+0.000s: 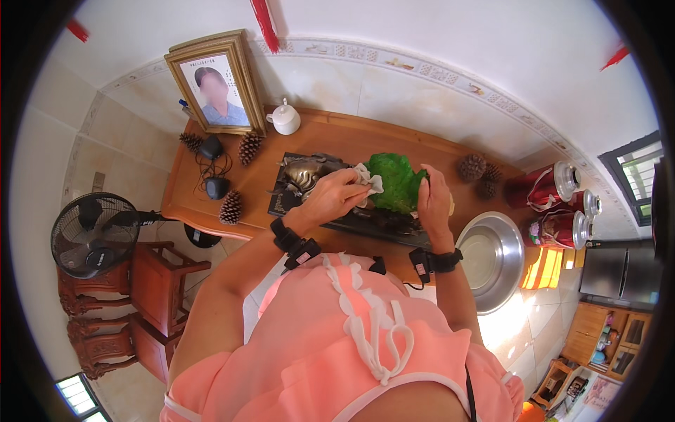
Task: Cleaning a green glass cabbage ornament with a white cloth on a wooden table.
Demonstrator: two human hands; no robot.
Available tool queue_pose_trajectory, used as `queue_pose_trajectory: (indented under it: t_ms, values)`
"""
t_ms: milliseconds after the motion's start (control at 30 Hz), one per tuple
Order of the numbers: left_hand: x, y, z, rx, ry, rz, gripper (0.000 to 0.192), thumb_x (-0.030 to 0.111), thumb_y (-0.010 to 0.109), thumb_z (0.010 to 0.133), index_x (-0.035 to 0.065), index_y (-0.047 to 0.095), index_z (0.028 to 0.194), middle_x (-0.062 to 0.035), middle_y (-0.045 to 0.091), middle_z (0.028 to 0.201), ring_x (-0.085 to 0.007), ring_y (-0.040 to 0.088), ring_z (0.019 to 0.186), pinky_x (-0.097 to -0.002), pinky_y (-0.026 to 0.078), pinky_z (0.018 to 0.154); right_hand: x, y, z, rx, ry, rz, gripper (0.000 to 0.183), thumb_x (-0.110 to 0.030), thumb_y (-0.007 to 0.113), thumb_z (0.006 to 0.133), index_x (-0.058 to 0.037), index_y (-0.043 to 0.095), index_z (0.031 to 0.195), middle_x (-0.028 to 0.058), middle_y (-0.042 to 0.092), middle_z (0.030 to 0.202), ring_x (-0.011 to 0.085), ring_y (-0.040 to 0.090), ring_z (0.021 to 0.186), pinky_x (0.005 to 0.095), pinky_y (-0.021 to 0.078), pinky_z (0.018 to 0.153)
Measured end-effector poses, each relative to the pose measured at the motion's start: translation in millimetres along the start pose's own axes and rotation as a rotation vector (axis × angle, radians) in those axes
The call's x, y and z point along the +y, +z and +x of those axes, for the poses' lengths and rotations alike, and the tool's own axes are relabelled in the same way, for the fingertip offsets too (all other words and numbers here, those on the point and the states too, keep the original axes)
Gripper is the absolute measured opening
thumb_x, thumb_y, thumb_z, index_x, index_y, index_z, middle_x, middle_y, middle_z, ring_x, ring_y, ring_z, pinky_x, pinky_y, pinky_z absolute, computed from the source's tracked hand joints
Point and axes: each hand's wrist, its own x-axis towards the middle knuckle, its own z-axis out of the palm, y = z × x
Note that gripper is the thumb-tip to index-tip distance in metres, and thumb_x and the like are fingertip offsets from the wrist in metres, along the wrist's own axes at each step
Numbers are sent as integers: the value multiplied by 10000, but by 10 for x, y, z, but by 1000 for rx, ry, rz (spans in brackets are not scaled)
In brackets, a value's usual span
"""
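Note:
A dark bronze-coloured animal figurine [311, 171] lies along a black base [279, 201] on the wooden table. Beside its right part rises a bright green, leaf-shaped ornament [395, 182]. Pinched in the fingers of my left hand [335, 192] is a crumpled pale cloth [369, 176], touching the ornament's left edge. My right hand [435, 198] steadies the ornament's right edge between thumb and fingers. My left hand hides part of the figurine's middle.
Left on the wooden table [337, 126] are a framed portrait [258, 100], a white lidded pot [285, 120], pine cones [230, 207] and small black speakers [217, 188]. A metal basin [514, 264] and red thermos flasks [543, 184] stand right. A black fan [95, 235] is beyond the left end.

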Motion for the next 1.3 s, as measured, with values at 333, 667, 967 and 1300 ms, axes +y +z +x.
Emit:
queue_pose_trajectory:
  t_ms: [333,667,967,1300]
  values:
    - [13,-21,-29,20,-127,-38,115,90,700,815,63,718,925,-80,556,775,-274,595,694,-375,493,610,27,26,-3,15,-32,-39,260,-78,504,900,-14,585,1139,204,623,1038,386,599,930,430,473,797]
    - [-99,58,-83,-37,-125,3,256,6,666,816,58,698,1065,-107,544,828,-284,582,704,-356,479,617,16,15,-16,19,-14,-24,255,-87,506,899,-12,586,1129,203,627,1028,386,605,922,436,478,784]
    - [-63,14,290,30,-122,-106,204,68,678,830,84,713,1030,-87,562,814,-263,593,710,-370,493,625,27,12,-12,1,-10,-31,262,-87,501,905,-9,580,1142,206,622,1046,388,598,949,440,473,804]
    - [-218,-41,169,-27,-95,-48,203,68,684,811,91,712,1010,-93,600,875,-297,611,785,-394,511,677,-6,3,-7,-27,30,-21,270,-78,496,907,-6,574,1156,210,614,1069,391,586,975,442,464,829]
